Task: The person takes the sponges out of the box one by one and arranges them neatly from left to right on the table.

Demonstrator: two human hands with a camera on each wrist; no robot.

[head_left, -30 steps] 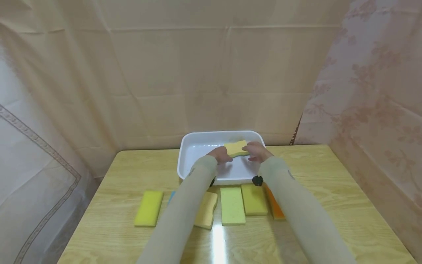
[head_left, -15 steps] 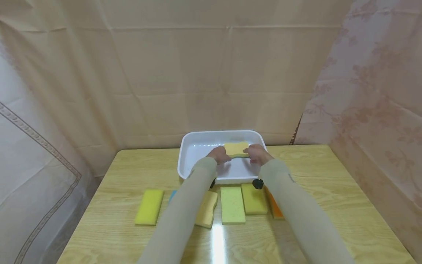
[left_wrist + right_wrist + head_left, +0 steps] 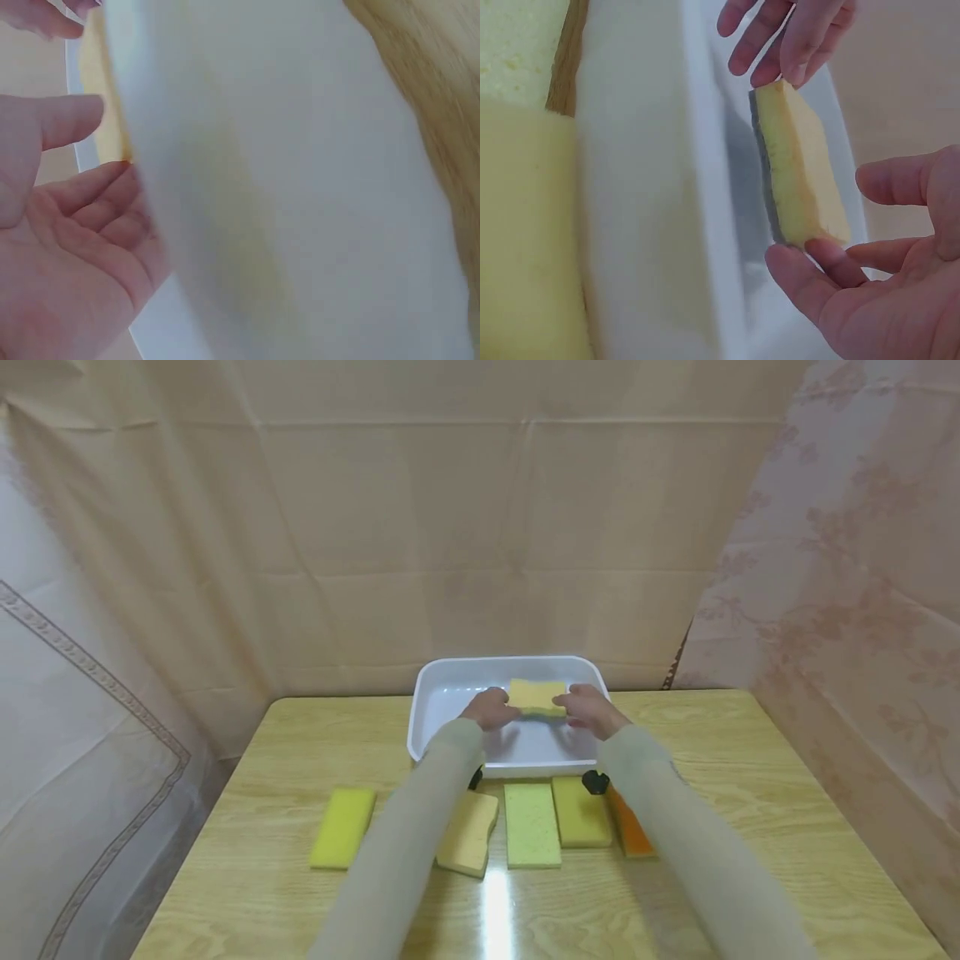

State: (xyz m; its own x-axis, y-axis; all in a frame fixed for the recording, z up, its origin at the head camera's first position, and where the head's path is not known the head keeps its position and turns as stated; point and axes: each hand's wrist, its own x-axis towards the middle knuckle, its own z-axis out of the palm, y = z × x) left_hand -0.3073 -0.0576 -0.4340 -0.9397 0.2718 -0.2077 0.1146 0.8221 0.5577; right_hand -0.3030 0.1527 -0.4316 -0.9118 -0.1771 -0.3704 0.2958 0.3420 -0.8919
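A wavy-edged, pale yellow sponge (image 3: 537, 694) with a grey scrub layer is between both hands over the white tray (image 3: 453, 697). My left hand (image 3: 489, 709) is at its left end; in the left wrist view the fingertips (image 3: 116, 166) reach the sponge's edge and the thumb stands apart from the fingers. At the right end is my right hand (image 3: 594, 712). Seen from the right wrist, its fingertips (image 3: 784, 259) touch the sponge's lower end, while its thumb (image 3: 889, 182) is raised off the sponge. Neither hand is curled round it.
On the wooden table (image 3: 750, 802), in front of the tray, lie a bright yellow sponge (image 3: 342, 828), a wavy cream sponge (image 3: 469, 835), a pale green sponge (image 3: 532, 827), an olive-yellow sponge (image 3: 582, 814) and an orange sponge (image 3: 632, 827). Beige cloth (image 3: 480, 527) hangs behind.
The sponge in the tray was tilted and now lies level, its scrub layer showing less in the head view. Both hands stay at its ends, the left slightly farther left.
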